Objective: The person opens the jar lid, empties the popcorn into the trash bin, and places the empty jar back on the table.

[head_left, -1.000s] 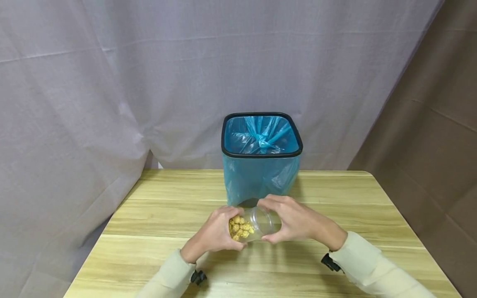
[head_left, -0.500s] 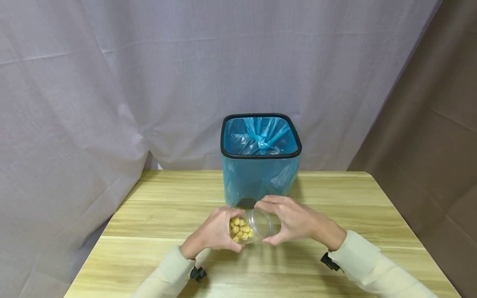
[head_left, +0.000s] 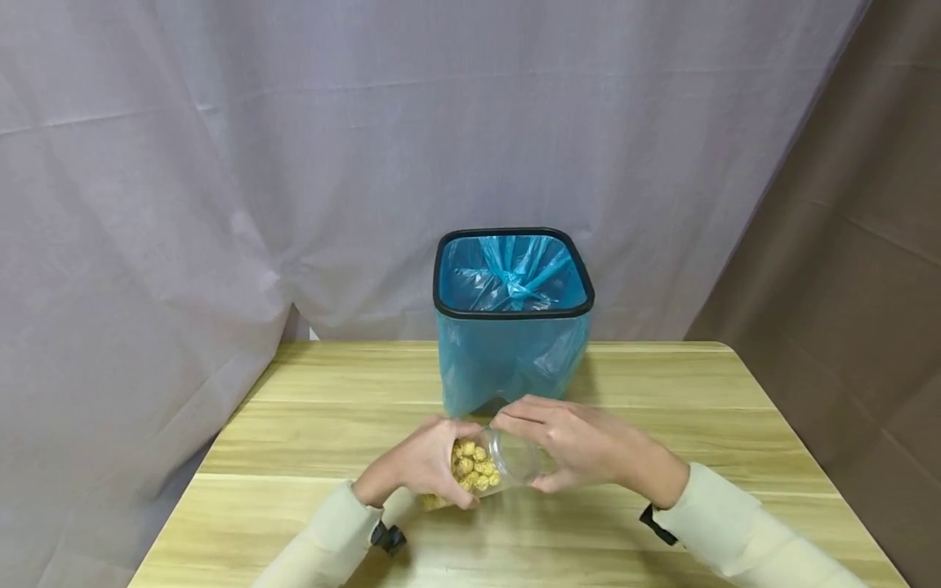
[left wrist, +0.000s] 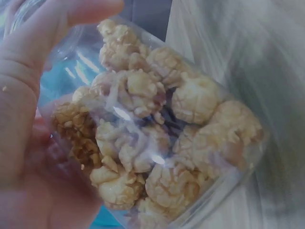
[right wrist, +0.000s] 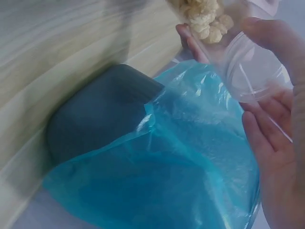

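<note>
A clear plastic jar (head_left: 479, 467) of yellow popcorn lies on its side in the air between both hands, over the table in front of a bin. My left hand (head_left: 430, 464) grips its body, thumb on the near side. Curled around the clear, ringed end is my right hand (head_left: 577, 445), its fingers over the top and the thumb below. Popcorn balls (left wrist: 138, 109) press against the jar wall in the left wrist view. In the right wrist view the ringed end (right wrist: 252, 69) sits between thumb and fingers.
Behind the hands stands a bin with a black rim (head_left: 515, 314), lined with a knotted blue bag (head_left: 518, 282). The wooden table (head_left: 331, 392) backs onto a grey curtain (head_left: 367, 163); a brown curtain (head_left: 845, 269) hangs on the right.
The jar has tilted, its base end now showing below my left hand. My right hand's fingers have shifted left over the ringed end. Both hands sit slightly lower in the head view.
</note>
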The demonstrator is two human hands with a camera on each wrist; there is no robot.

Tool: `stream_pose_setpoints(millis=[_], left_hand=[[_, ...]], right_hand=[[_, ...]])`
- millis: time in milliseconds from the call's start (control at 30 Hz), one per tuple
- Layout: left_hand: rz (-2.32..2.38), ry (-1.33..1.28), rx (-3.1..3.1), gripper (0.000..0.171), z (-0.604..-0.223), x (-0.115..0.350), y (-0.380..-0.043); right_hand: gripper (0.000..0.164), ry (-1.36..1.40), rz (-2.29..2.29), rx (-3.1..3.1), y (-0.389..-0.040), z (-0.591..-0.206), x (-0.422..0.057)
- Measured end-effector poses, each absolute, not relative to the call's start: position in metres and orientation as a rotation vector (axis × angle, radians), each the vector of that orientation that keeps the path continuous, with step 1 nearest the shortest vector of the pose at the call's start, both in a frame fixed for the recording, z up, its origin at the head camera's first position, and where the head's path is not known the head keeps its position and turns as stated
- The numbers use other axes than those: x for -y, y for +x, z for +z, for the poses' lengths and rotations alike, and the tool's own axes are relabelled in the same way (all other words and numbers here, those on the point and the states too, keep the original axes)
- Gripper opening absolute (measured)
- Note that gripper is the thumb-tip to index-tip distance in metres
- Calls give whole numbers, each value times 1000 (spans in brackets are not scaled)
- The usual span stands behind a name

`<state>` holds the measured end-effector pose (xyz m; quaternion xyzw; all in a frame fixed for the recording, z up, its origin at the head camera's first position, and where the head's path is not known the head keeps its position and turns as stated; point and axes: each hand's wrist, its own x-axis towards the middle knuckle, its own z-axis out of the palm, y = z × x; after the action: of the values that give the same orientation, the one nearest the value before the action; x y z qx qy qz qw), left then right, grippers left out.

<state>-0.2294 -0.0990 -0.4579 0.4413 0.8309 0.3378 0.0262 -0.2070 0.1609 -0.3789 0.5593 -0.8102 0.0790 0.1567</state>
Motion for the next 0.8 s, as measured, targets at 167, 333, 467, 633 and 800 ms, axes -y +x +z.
stream_pose_setpoints(millis=[167, 333, 467, 633, 800], left_hand=[[1080, 1369, -2579, 62, -458, 99, -228], [1078, 1260, -2675, 62, -456, 100, -227], [1044, 1187, -2752, 62, -454, 101, -225], [1013, 1160, -2802, 61, -453, 102, -222], [1026, 1180, -2802, 59, -452, 101, -219]], right_hand=[[93, 1531, 383, 2468, -207, -378, -165], [92, 1298, 595, 2646, -208, -377, -165], [78, 1164, 722, 2708, -209, -378, -161], [68, 1107, 771, 2742, -207, -380, -153], [58, 1143, 759, 2724, -206, -380, -150]])
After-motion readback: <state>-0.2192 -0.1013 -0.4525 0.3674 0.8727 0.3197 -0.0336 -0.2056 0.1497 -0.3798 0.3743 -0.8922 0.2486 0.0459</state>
